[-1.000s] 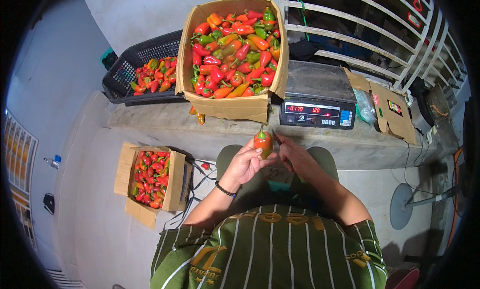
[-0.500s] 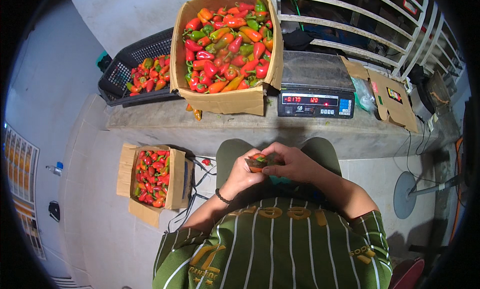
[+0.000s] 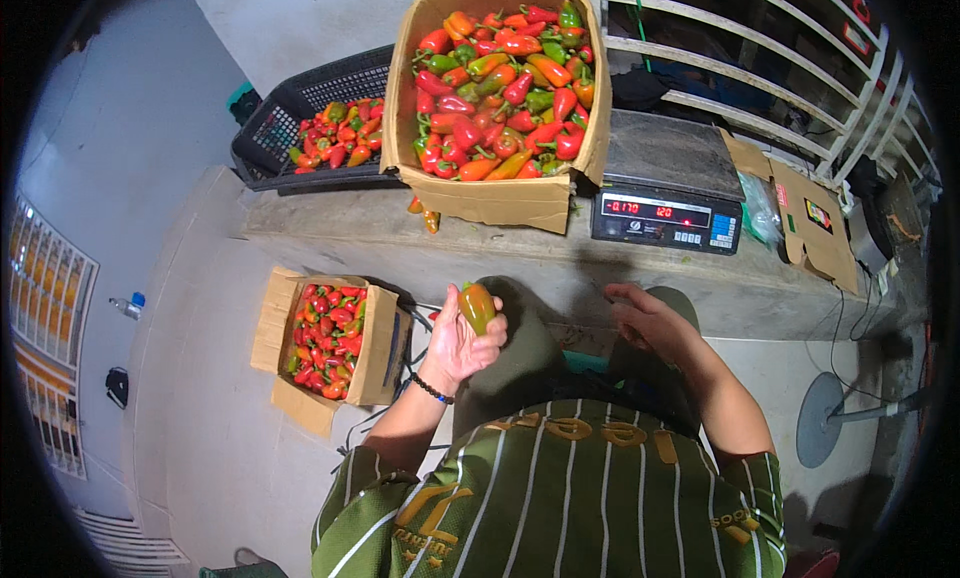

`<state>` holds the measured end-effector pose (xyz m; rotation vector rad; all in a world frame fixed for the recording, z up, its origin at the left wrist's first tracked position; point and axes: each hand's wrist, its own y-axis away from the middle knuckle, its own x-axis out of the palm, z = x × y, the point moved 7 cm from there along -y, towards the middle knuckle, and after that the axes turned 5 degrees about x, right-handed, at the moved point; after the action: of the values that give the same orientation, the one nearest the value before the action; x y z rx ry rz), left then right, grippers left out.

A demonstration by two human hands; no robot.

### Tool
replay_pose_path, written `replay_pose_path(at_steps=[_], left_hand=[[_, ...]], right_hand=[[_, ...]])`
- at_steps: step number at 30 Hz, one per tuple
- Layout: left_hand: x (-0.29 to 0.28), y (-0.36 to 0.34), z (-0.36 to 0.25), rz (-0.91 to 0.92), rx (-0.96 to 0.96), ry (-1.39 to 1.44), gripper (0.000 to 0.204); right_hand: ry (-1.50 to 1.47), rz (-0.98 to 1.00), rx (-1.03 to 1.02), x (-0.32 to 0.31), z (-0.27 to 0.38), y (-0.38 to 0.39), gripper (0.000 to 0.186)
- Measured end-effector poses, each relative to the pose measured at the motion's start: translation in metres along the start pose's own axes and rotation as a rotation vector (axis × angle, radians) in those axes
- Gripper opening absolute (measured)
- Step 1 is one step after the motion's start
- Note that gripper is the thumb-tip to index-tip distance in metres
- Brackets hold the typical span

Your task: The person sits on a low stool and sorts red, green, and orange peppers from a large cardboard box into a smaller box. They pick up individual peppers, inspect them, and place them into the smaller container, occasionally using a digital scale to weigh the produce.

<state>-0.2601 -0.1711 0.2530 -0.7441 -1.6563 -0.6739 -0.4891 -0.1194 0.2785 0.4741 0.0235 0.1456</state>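
Note:
A glossy green-orange pepper [image 3: 478,308] rests upright in my left hand [image 3: 462,350], palm up with the fingers curled round it. My left hand is over my left thigh, just right of the small cardboard box [image 3: 378,343] of red peppers on the floor. Over my right thigh, my right hand [image 3: 655,323] is apart from the left, with its index finger stretched out and nothing clearly seen in it; shadow covers its inner side. Beyond both hands, a large cardboard box [image 3: 490,203] heaped with red, orange and green peppers stands on the concrete ledge [image 3: 400,240].
A black plastic crate [image 3: 275,138] with peppers sits left of the large box. To the right are a digital scale [image 3: 665,218], a plastic bag [image 3: 760,208] and flattened cardboard [image 3: 815,228]. White metal bars [image 3: 740,63] rise behind. A round stand base [image 3: 820,418] is at right.
My hands were together round a red-and-dark thing; now they are apart. The left has moved left and holds a green-orange pepper, and the right has moved right. The view has shifted slightly.

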Motion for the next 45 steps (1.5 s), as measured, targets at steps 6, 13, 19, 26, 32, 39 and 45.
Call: replay_pose_path(at_steps=[6,13,19,26,32,39,45], left_hand=[[-0.152,0.035,-0.073,-0.726,0.279,0.241,0.065],[-0.074,0.017,-0.277,-0.730,0.800,-0.170,0.043],[0.124,-0.062,-0.302,-0.452,1.222,-1.173,0.048],[0.171,-0.207,-0.180,-0.340,1.249,-2.454,0.022],[0.159,-0.263,-0.170,-0.703,1.131,-2.843,0.023],[0.156,-0.219,-0.183,-0.396,1.173,-2.350,0.032],[0.116,-0.139,-0.126,0.042,0.686,-0.675,0.021]], right_hand=[[-0.120,-0.100,0.001,-0.026,-0.044,-0.003,0.039],[-0.217,-0.114,0.035,-0.038,-0.059,0.010,0.037],[-0.319,-0.090,-0.036,-0.030,-0.048,0.006,0.036],[-0.208,-0.086,-0.018,-0.021,-0.031,0.009,0.039],[-0.180,-0.068,-0.068,-0.020,-0.023,0.016,0.038],[-0.089,-0.114,-0.106,-0.025,-0.007,0.011,0.042],[-0.143,0.002,-0.370,0.003,0.053,0.004,0.055]])
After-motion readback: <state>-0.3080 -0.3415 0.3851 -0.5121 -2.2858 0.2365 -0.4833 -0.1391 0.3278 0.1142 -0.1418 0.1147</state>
